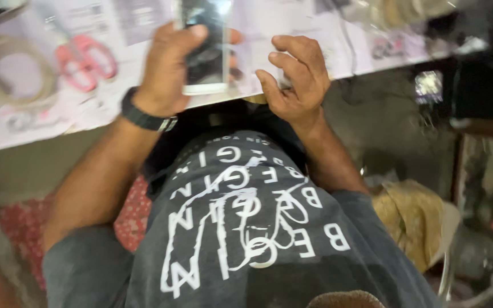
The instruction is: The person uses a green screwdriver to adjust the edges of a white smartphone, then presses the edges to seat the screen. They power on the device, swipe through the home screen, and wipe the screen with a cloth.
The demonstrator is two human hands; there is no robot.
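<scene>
At the bottom of the frame you see your dark grey shirt (246, 228) with white print. Above it your two hands rest at the edge of the one table (41, 128). Your left hand (166, 71) grasps one smartphone (205, 43), a flat glossy slab with a dark reflecting screen; its top is cut off by the frame. Your right hand (295, 77) is curled beside it, and you cannot tell if it holds anything. In the upper left lie one pair of pink-handled scissors (84, 60) and one blurred pale coil (12, 71).
</scene>
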